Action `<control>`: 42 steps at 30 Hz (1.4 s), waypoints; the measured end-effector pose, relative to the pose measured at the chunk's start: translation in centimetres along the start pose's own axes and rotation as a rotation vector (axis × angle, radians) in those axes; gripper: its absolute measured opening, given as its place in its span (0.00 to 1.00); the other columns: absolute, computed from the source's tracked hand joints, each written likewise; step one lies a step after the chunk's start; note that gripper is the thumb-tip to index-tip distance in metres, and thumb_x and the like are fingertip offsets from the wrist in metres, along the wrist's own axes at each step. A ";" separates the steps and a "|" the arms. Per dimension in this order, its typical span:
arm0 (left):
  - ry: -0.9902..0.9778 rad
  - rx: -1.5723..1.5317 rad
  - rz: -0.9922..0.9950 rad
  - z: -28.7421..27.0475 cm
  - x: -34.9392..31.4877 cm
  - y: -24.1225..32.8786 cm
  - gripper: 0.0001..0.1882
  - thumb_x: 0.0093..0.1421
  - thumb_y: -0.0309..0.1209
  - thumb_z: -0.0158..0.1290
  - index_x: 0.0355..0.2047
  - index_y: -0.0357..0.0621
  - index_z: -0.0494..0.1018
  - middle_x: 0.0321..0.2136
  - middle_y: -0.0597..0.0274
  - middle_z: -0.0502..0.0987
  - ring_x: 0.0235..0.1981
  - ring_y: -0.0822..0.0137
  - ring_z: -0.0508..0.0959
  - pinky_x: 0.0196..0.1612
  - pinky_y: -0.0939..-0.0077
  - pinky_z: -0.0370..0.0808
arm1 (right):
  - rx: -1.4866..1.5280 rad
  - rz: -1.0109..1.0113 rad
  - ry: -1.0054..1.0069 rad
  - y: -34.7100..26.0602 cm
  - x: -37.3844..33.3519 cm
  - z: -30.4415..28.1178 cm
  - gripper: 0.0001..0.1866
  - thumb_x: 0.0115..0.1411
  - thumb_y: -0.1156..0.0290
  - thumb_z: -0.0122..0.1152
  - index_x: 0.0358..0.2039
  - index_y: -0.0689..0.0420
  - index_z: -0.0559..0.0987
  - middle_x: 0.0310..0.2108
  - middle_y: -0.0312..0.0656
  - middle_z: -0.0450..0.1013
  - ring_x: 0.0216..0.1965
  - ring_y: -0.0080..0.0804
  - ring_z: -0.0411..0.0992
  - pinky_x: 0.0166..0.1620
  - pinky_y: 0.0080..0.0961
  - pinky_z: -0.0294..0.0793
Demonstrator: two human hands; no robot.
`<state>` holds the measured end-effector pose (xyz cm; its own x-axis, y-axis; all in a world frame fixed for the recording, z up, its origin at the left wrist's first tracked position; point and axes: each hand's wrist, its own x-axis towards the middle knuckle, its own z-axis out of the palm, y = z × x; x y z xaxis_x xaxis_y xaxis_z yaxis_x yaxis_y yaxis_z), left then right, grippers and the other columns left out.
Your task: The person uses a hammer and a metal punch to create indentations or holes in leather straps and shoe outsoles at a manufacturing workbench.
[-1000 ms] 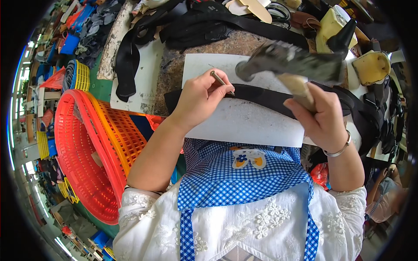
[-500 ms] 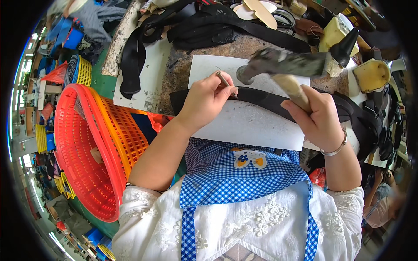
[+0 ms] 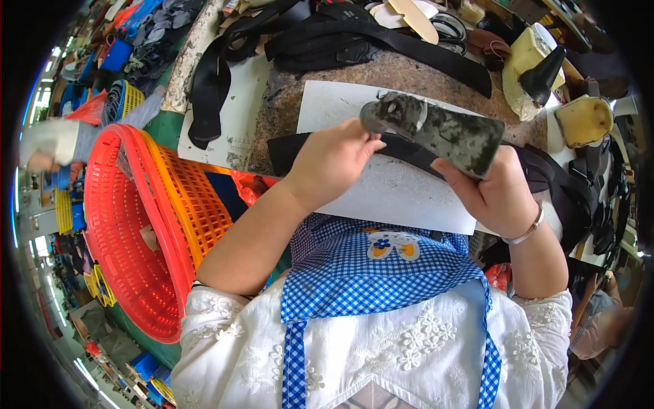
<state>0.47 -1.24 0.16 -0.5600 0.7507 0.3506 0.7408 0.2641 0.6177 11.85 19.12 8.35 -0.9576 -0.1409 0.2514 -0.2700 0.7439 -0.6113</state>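
My right hand [image 3: 501,194] is closed around the handle of a hammer with a worn, grey-stained head [image 3: 449,133]. Its striking end is over the fingertips of my left hand [image 3: 332,163]. Those fingers are pinched on a slim metal punch, now hidden behind the hammer and the fingers. Under both hands a long black strap [image 3: 286,153] runs across a white sheet [image 3: 402,194]. The sheet lies on a rough stone slab [image 3: 286,95].
More black straps [image 3: 320,51] lie heaped along the back. To the right stand yellowish containers [image 3: 584,121] and a black cone-shaped nozzle [image 3: 543,75]. Red [image 3: 122,238] and orange [image 3: 204,211] plastic baskets stand at the left. A blurred person [image 3: 51,146] is beyond them.
The hammer has swung down and left, its head now covering the top of the punch. My left hand keeps about the same place. The blurred person at the far left has moved.
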 end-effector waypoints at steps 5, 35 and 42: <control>-0.057 -0.405 -0.250 -0.7 0.0 -1.8 0.02 0.61 0.23 0.53 0.33 0.37 0.71 0.25 0.68 0.77 0.28 0.80 0.77 0.31 0.85 0.73 | 0.070 0.229 0.006 0.1 -0.8 -0.6 0.09 0.56 0.73 0.65 0.27 0.61 0.72 0.15 0.42 0.65 0.13 0.33 0.64 0.20 0.23 0.62; 0.006 -0.440 -0.320 -1.0 -1.5 -2.6 0.02 0.61 0.21 0.52 0.34 0.37 0.70 0.29 0.63 0.79 0.31 0.77 0.78 0.35 0.84 0.73 | 0.092 0.133 0.057 -0.6 0.4 -0.1 0.09 0.55 0.73 0.65 0.27 0.61 0.73 0.13 0.42 0.64 0.12 0.35 0.63 0.18 0.25 0.62; -0.015 -0.049 -0.118 -1.3 -1.4 -1.1 0.02 0.61 0.22 0.52 0.33 0.38 0.70 0.27 0.62 0.79 0.25 0.77 0.77 0.29 0.82 0.72 | 0.225 0.116 0.021 -1.4 1.6 0.1 0.09 0.55 0.72 0.65 0.28 0.62 0.73 0.14 0.44 0.66 0.13 0.36 0.65 0.19 0.27 0.64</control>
<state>-0.02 -3.39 -0.08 -0.6365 0.7252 0.2628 0.6508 0.3220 0.6876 10.68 17.82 9.57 -0.9817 -0.0476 0.1845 -0.1767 0.5896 -0.7881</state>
